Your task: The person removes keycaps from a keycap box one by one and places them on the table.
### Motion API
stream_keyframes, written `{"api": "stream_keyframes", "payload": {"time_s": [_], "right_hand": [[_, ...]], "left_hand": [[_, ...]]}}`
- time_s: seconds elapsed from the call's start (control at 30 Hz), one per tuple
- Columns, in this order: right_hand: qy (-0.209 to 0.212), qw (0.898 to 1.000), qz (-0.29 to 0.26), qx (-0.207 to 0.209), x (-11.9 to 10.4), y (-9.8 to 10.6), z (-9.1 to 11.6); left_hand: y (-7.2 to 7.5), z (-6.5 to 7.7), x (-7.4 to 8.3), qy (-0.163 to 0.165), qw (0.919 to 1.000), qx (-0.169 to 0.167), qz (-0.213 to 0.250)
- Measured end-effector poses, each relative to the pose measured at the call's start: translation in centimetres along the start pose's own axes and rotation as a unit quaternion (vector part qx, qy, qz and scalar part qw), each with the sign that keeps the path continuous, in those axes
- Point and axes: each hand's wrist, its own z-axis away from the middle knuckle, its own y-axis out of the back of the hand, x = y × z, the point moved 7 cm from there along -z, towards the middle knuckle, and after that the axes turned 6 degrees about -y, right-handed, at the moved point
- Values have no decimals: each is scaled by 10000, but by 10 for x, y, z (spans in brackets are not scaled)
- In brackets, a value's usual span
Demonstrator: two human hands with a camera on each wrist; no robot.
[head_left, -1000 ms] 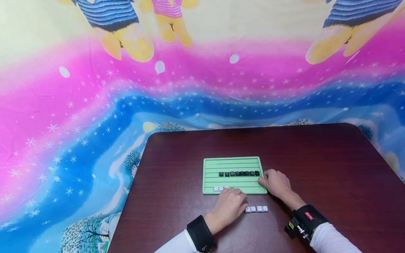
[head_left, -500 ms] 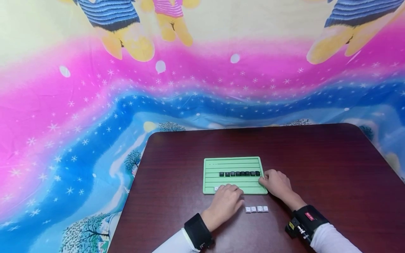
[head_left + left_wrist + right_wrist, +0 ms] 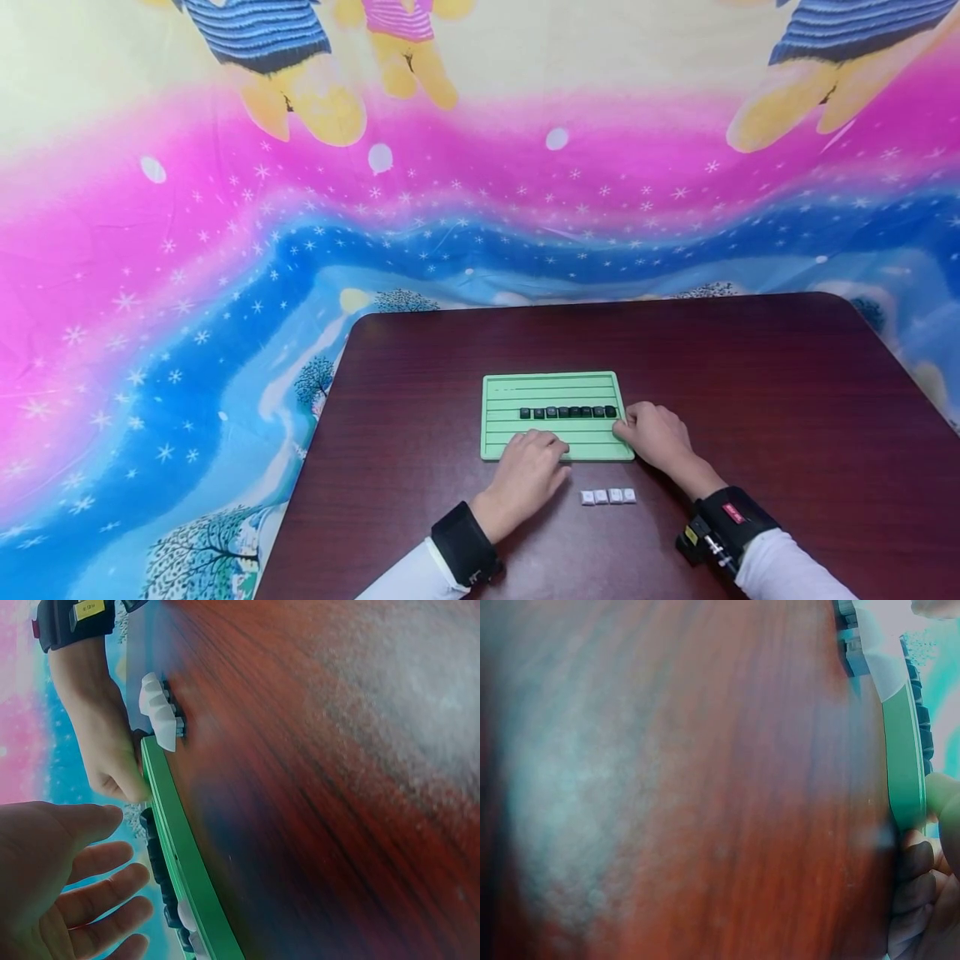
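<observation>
Right hand (image 3: 657, 435) pinches green tray (image 3: 555, 396)
Left hand (image 3: 528, 473), fingers relaxed, is over it, seemingly holding nothing; four white keycaps (image 3: 615, 497) lie nearby.

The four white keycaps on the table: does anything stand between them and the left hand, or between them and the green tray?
Nothing visible does. Only bare tabletop separates the white keycaps from the left hand and from the near edge of the green tray. The right hand holds the tray's right edge.
</observation>
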Motion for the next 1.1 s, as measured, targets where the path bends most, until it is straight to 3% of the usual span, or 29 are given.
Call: {"api": "stream_keyframes", "payload": {"time_s": [0.63,1.1], "right_hand": [[36,10000,-5,85,-2,3,2],[58,9999,25,100,1,0,0]], "left_hand": [[1,2,-15,191,9998,60,-37],[-11,6,-29,475,9986,-203,60]]}}
